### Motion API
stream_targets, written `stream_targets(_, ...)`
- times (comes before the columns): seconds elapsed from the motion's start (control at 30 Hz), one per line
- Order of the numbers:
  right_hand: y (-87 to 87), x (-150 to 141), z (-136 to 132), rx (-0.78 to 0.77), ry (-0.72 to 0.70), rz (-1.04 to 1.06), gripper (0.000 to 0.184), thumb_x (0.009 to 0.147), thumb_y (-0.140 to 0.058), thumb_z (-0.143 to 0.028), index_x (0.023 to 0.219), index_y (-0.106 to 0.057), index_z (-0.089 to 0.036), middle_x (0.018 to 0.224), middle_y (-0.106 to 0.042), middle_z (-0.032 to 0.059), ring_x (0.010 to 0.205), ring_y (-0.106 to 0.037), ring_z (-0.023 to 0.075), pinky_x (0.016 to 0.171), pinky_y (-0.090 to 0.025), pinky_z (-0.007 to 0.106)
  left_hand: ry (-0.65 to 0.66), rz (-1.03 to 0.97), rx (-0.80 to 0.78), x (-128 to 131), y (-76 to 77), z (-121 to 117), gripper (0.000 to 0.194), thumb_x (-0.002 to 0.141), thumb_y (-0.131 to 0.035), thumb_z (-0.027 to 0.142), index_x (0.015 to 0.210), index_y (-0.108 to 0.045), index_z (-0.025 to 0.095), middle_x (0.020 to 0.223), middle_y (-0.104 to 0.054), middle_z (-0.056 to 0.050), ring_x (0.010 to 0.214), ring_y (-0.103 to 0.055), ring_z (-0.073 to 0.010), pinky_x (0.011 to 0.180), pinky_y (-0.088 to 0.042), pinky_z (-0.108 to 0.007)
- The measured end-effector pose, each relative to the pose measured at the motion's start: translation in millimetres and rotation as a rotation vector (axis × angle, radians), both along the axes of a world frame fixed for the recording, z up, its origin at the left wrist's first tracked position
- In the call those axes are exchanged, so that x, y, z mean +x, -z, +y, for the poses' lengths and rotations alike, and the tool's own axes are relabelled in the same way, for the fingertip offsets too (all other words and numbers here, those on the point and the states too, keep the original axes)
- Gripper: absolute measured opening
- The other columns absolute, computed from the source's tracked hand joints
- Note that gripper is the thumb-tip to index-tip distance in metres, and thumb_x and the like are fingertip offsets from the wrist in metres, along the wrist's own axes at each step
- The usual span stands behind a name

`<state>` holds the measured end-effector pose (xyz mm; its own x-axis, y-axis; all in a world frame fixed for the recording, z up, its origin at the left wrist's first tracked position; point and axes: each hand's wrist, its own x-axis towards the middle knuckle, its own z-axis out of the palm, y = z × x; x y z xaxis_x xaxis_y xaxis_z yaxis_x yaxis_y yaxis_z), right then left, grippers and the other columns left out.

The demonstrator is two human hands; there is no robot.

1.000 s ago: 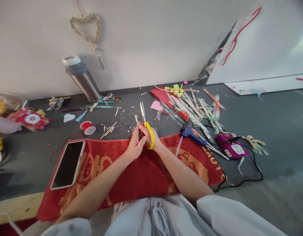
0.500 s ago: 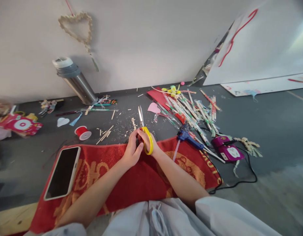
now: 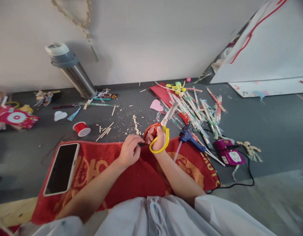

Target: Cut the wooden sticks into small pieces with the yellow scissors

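My right hand (image 3: 158, 138) is closed on a pair of scissors (image 3: 168, 115) with one yellow and one red handle loop. The blades point up and to the right, away from me. Close by on the left, my left hand (image 3: 129, 151) has its fingers pinched together near the right fingertips. Something dark and thin shows between the two hands, too small to name. Both hands are over the far edge of a red towel (image 3: 131, 190). Just beyond them lies a row of small cut stick pieces (image 3: 135, 124) among crumbs.
Left are a phone (image 3: 61, 168), a red ribbon spool (image 3: 81, 128), loose sticks (image 3: 106, 132) and a steel flask (image 3: 77, 78). To the right lie a blue glue gun (image 3: 192, 141), wrapped sticks (image 3: 188, 109), a purple box (image 3: 229, 152) and a black cord (image 3: 251, 173).
The scissors have swung from pointing straight ahead to pointing up-right, and their red loop now shows. My hands have moved slightly apart. The camera view has tilted down a little.
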<state>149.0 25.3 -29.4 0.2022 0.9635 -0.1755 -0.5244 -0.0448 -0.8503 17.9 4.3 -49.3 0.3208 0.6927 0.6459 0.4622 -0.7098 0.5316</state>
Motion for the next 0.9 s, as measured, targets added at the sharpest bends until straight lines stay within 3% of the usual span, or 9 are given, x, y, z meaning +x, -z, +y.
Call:
stream_targets(0.2,1.2,12.5,9.2,-0.010,0.196,0.204,0.046,0.069,-0.052,-0.067,0.060,-0.042,-0.023,0.039,-0.031,-0.0106,0.029,-0.031,0.0060,0.033,-0.027,0.020,0.026,0.090,0.011,-2.7,-3.7,2.6,0.028,0.079,-0.042,-0.001,0.070,-0.060,0.020,0.071,-0.065,-0.001,0.069,-0.058,-0.0134,0.066,-0.051,-0.025)
stream_targets(0.53,-1.2,38.7,20.5,0.021,0.353,0.373,0.044,0.087,-0.034,-0.054,0.058,-0.042,-0.021,0.040,-0.031,-0.0091,0.030,-0.032,0.0063,0.035,-0.030,0.020,0.043,0.164,0.009,-1.1,0.1,1.9,0.029,0.079,-0.042,0.000,0.064,-0.059,0.019,0.067,-0.066,-0.001,0.065,-0.058,-0.0126,0.065,-0.050,-0.024)
stream_targets(0.7,-1.2,46.0,26.6,0.012,0.410,0.399,0.046,0.089,-0.034,-0.054,0.058,-0.040,-0.021,0.038,-0.030,-0.0092,0.030,-0.031,0.0059,0.036,-0.031,0.019,-0.088,0.211,-0.163,-0.3,-5.0,15.7,0.027,0.078,-0.043,0.004,0.073,-0.064,0.019,0.074,-0.069,-0.003,0.077,-0.063,-0.0166,0.075,-0.052,-0.029)
stream_targets(0.8,2.2,46.8,30.3,0.031,0.422,0.387,0.044,0.090,-0.032,-0.050,0.059,-0.040,-0.021,0.038,-0.032,-0.0087,0.031,-0.032,0.0064,0.036,-0.031,0.020,-0.166,0.332,-0.274,1.3,-7.1,37.2,0.026,0.081,-0.045,0.009,0.086,-0.069,0.018,0.087,-0.072,-0.006,0.088,-0.063,-0.0205,0.084,-0.052,-0.035)
stream_targets(0.9,3.5,45.5,32.1,0.023,0.429,0.367,0.044,0.091,-0.032,-0.052,0.059,-0.041,-0.022,0.038,-0.033,-0.0090,0.030,-0.033,0.0065,0.035,-0.030,0.020,-0.185,0.440,-0.287,4.7,-6.1,64.8,0.029,0.083,-0.046,0.010,0.096,-0.071,0.017,0.098,-0.071,-0.008,0.101,-0.061,-0.0244,0.096,-0.047,-0.042)
